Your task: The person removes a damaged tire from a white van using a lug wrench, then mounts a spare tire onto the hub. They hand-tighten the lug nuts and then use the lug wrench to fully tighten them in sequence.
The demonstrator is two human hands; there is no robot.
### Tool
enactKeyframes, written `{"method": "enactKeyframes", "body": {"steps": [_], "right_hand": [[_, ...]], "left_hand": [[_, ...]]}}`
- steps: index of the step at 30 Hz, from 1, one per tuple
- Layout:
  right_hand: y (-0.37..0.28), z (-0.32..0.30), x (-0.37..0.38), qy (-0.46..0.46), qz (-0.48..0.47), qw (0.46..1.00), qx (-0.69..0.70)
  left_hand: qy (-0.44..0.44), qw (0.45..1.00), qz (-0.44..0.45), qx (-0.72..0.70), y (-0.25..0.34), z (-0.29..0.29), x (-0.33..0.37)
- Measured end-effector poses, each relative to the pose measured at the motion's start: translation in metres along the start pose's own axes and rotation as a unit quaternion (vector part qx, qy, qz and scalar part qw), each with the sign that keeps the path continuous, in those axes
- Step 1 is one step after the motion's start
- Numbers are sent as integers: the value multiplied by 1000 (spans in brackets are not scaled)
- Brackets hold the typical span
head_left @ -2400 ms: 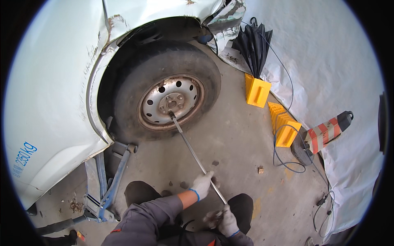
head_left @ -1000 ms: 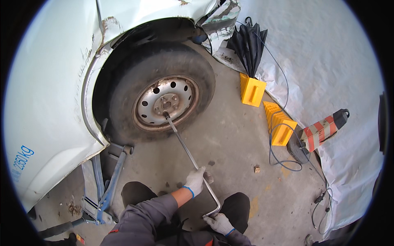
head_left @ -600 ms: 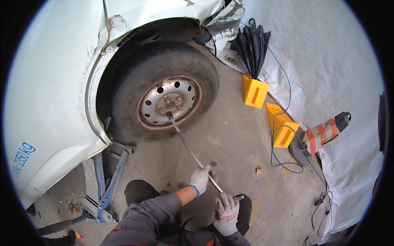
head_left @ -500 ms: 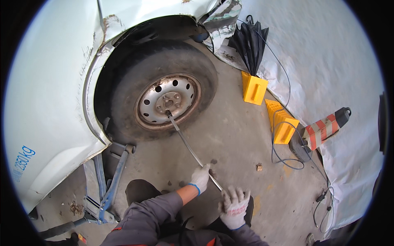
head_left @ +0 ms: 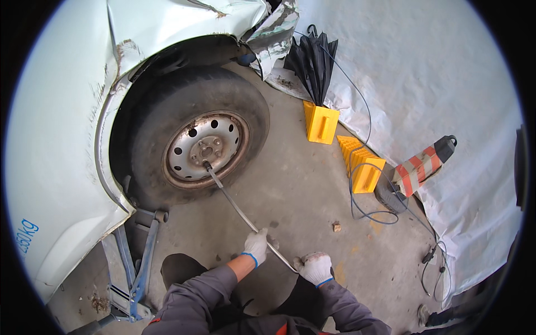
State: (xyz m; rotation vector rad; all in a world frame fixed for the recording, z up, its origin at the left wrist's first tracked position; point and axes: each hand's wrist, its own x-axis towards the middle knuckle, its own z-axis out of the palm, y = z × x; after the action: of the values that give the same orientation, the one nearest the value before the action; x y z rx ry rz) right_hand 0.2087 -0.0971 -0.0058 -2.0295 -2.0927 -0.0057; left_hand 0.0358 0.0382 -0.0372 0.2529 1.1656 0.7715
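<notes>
A long, slightly bent metal wheel wrench [head_left: 235, 207] runs from a lug nut on the wheel [head_left: 207, 149] down toward me. Its socket end sits at the lower part of the hub. My left hand [head_left: 257, 246], in a white glove with a blue cuff, is closed around the bar's lower half. At the near end of the bar, my right hand [head_left: 315, 267], gloved alike, has its fingers curled in against the tip; its palm side is hidden. The wheel has a rusty silver rim and a dark, dusty tyre [head_left: 148, 131], still under the arch of a dented white vehicle [head_left: 58, 128].
A blue-grey jack [head_left: 134, 268] stands under the vehicle's sill at left. To the right are two yellow wheel chocks [head_left: 322, 125], a folded black umbrella [head_left: 314, 67], a red-and-white striped cone [head_left: 420, 169] and a loose cable [head_left: 368, 215]. White sheeting [head_left: 446, 84] borders the floor.
My right hand has gone from spread fingers to curled ones at the bar's end. My left hand keeps its grip. The whole view has shifted, so the wheel and chocks appear further left.
</notes>
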Motion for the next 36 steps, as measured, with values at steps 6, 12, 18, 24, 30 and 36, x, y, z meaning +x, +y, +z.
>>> {"method": "enactKeyframes", "body": {"steps": [6, 12, 18, 24, 30, 36], "right_hand": [[-11, -42, 1, 71, -12, 997, -13], [-19, -30, -38, 116, -15, 991, 70], [-32, -34, -38, 122, -9, 988, 90], [-32, -38, -31, 110, -16, 989, 101], [-38, -24, -45, -43, 209, 858, 468], [-49, 24, -103, -125, 197, 851, 470]], "left_hand": [[-37, 997, 50, -53, -2, -1, -5], [-12, 999, 28, -36, -16, -14, -47], [4, 999, 32, -31, -1, -16, -60], [18, 998, 38, -45, 8, -11, -66], [18, 998, 36, -56, 18, -10, -62], [7, 998, 41, -42, 23, -4, -55]]}}
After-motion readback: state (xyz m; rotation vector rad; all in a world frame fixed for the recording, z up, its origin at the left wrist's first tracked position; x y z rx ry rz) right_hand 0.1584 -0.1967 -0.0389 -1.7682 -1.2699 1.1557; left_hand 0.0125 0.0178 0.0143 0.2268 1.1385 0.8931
